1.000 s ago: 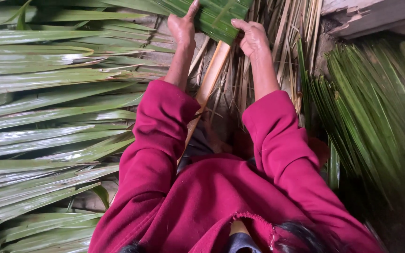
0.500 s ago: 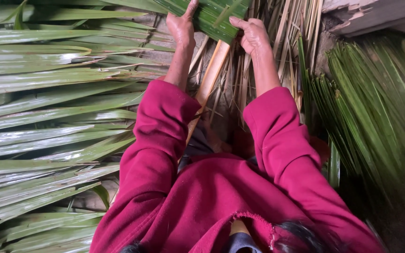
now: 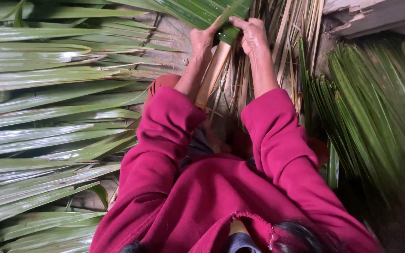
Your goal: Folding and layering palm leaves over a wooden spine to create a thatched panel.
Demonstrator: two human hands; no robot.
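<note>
A palm frond with a thick tan stalk point(image 3: 213, 75) runs away from me between my arms, its green leaflets point(image 3: 209, 11) folded at the top of the view. My left hand point(image 3: 202, 40) grips the leaflets on the left side of the stalk, fingers pinched on a green strip. My right hand point(image 3: 251, 33) holds the leaflets on the right side, fingers curled over them. Both arms wear dark red sleeves point(image 3: 165, 136).
Long flat green palm leaves point(image 3: 48, 117) spread across the whole left side. A bundle of thin green strips point(image 3: 376, 117) lies at the right. Dry tan midribs point(image 3: 282, 42) sit beyond my right hand. A grey concrete edge point(image 3: 371, 18) is at the top right.
Both hands have stayed on the leaflets at the frond's top; the fingers have shifted slightly, and the view has moved a little.
</note>
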